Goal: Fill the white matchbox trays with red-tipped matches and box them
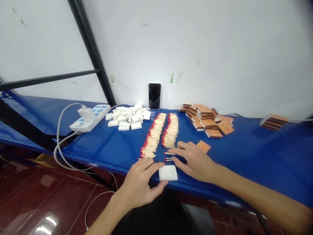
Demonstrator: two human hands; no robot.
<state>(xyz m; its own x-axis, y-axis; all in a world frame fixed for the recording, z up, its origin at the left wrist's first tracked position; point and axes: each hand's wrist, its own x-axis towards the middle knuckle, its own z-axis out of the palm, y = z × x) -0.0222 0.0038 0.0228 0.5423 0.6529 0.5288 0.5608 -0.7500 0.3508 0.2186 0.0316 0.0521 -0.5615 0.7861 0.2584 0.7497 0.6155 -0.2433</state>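
My left hand (140,184) rests at the front edge of the blue table (244,153), fingers and thumb closed round a white matchbox tray (168,173). My right hand (193,158) lies flat just right of the tray, fingers stretched toward a few loose red-tipped matches (168,156). Two long rows of matches (160,133) lie just beyond both hands. A single orange matchbox sleeve (203,146) lies by my right hand.
A heap of white trays (128,117) lies at the back left beside a white power strip (89,117) with a plugged charger and cables. Stacked orange matchboxes (207,119) sit at the back right, another stack (274,121) farther right. A black phone (154,95) leans on the wall.
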